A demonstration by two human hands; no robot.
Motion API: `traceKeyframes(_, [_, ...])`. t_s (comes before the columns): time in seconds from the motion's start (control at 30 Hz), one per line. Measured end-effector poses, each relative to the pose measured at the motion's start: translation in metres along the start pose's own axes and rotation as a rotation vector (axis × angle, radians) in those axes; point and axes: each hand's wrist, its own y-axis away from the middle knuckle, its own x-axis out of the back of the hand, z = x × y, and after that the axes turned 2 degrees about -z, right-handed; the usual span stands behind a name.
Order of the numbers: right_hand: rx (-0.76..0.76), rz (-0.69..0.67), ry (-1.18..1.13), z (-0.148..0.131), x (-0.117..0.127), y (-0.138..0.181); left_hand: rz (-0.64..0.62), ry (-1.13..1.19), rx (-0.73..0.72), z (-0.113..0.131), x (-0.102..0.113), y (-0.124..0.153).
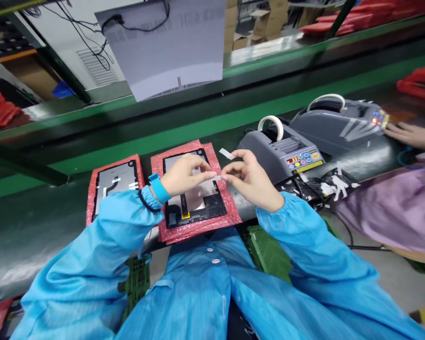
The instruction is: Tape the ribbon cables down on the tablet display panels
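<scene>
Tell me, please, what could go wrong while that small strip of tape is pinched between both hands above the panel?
The small clear tape strip is pinched between the left hand and the right hand; it might fold and stick to itself. A second white strip on a right fingertip could drop onto the black-framed grey panel.

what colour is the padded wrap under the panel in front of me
Pinkish red bubble wrap, under the dark panel; the head view shows it.
</scene>
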Motion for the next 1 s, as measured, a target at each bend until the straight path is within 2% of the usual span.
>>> traceKeyframes(0.2, [-0.035, -0.055, -0.021, 0.005, -0.009, -0.008, -0.051, -0.007, 0.090, -0.005, -0.004, 0.001])
traceKeyframes(0.37, [-0.094, 0.032, -0.089, 0.011, -0.004, -0.011, -0.051, 0.123, 0.265, -0.008, -0.009, 0.000])
traceKeyframes(0.6, [-0.124, -0.023, -0.156, 0.016, -0.009, -0.018, -0.090, 0.189, 0.320, -0.013, -0.011, -0.001])
traceKeyframes(0.83, [-0.210, -0.043, -0.160, 0.030, -0.013, -0.025, -0.126, 0.006, 0.399, -0.021, -0.022, -0.005])
traceKeyframes(1.0, [-0.296, -0.054, -0.081, 0.041, -0.015, -0.031, -0.166, -0.207, 0.288, -0.032, -0.034, -0.011])
